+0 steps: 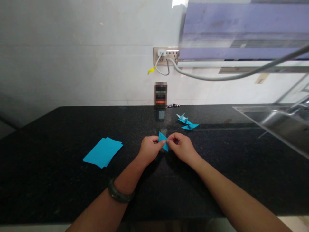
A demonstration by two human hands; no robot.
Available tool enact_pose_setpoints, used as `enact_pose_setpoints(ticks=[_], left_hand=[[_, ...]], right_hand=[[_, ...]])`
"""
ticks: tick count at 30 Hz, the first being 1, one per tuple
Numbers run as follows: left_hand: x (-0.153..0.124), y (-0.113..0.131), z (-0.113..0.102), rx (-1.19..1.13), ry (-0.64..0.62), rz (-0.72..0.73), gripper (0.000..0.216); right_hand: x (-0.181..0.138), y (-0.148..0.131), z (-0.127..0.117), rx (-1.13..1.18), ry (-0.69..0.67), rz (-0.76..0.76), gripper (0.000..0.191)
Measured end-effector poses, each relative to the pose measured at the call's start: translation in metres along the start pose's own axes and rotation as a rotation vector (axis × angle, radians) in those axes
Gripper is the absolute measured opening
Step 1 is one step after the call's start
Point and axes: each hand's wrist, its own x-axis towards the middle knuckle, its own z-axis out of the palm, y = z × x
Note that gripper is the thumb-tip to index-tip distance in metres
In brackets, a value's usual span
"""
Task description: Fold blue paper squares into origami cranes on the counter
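Well, left hand (150,149) and right hand (182,148) flank the folded paper (162,137), fingers pinched tight on it. Uneven tugging might tear it.

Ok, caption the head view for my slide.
Left hand and right hand pinch folded blue paper over a black counter, near blue sheets and paper cranes.

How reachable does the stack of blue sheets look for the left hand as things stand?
Likely yes: nothing visible stands between the left hand and the stack of blue sheets, though that hand would probably first have to release the folded blue paper it pinches.
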Motion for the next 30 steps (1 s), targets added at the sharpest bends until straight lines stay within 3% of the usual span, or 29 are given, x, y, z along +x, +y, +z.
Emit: enact_pose_setpoints(ticks=[9,14,30], left_hand=[[-0.002,0.0,0.003,0.1,0.048,0.028,0.021],[0.002,-0.007,0.001,0.13,0.106,0.026,0.025],[0.002,-0.002,0.003,-0.278,0.116,-0.167,0.018]], right_hand=[[-0.002,-0.007,0.004,-0.188,0.077,-0.04,0.008],[-0.004,-0.008,0.009,-0.118,0.107,-0.046,0.008],[-0.008,-0.009,0.011,-0.119,0.083,-0.248,0.021]])
